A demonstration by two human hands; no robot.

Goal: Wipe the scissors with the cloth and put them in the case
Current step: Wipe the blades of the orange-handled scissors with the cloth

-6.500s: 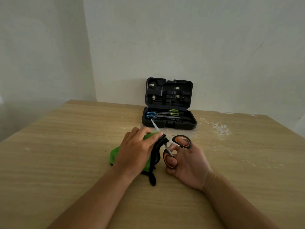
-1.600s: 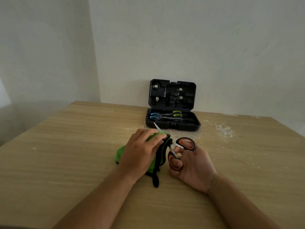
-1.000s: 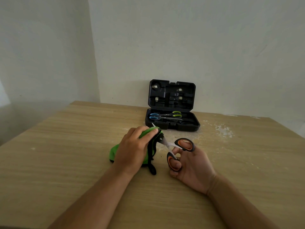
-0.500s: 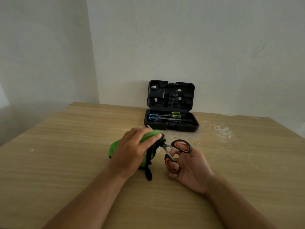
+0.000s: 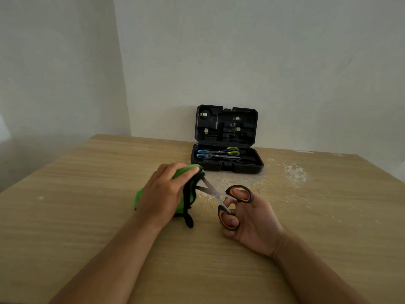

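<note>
While the right hand (image 5: pixel 247 218) holds the orange scissors (image 5: pixel 221 197) by the handle loops, their blades spread toward the left hand (image 5: pixel 163 194), whose fingers squeeze the green cloth (image 5: pixel 186 189) around the tips. Beyond both hands sits the open black case (image 5: pixel 226 165).

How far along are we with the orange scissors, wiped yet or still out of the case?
Done: the open case by the wall already holds two pairs, blue-handled scissors and green-handled scissors. In hand: the right hand holds the orange-handled scissors by the loops, blades spread, while the left hand presses the green cloth around the blade tips. Left: finish wiping, then put this pair in the case.
</note>
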